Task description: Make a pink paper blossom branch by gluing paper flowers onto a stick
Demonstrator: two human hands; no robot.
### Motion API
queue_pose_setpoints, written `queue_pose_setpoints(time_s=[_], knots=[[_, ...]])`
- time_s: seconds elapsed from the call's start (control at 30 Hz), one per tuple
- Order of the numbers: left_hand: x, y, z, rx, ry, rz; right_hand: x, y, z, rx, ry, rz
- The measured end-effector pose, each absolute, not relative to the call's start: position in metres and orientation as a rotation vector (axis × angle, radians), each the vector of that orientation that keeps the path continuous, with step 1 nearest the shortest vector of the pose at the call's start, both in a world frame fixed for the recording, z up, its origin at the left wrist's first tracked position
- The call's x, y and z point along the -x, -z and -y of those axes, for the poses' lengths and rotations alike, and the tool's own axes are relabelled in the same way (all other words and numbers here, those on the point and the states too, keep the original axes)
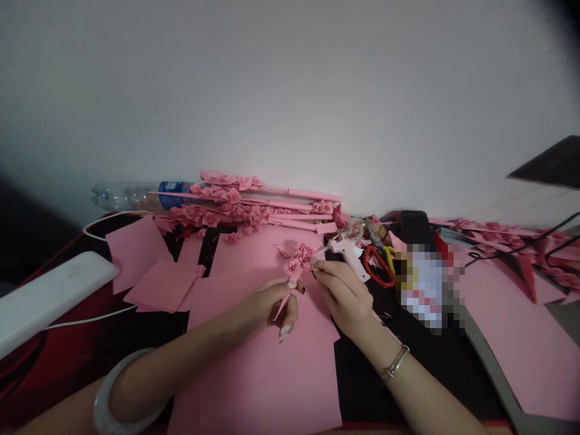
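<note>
My left hand (267, 305) pinches the pink paper stem of a small paper flower sprig (299, 258), fingers closed round it. My right hand (342, 293) is closed at the sprig's right side, fingertips pressed against the blossoms. Both hands hover over a large pink paper sheet (267, 362) on the dark table. A white glue gun (347, 251) lies just beyond my right hand, and red-handled scissors (379, 263) lie to its right.
Finished pink flower stems (244, 202) are piled along the wall by a lying plastic bottle (136, 194). Loose pink squares (158, 284) lie at left near a white flat device (49, 296) with a cable. More pink sheets (521, 338) and stems sit at right.
</note>
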State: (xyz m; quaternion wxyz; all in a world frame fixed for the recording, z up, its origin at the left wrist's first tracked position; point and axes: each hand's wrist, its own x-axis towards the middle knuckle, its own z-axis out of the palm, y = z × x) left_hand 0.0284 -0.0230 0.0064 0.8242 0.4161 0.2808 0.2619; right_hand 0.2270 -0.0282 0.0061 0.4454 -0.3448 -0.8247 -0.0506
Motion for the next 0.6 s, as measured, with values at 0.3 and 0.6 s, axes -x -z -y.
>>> queue_pose_setpoints(time_s=[0.3,0.6], knots=[[-0.0292,-0.0073,0.0230,-0.821,-0.547,-0.601,-0.2223,-0.0079,0.0283,0.848,0.094,2.123],[-0.0294,-0.0007,0.0221,-0.820,-0.545,-0.552,-0.2179,-0.0091,0.0318,0.917,-0.042,1.998]])
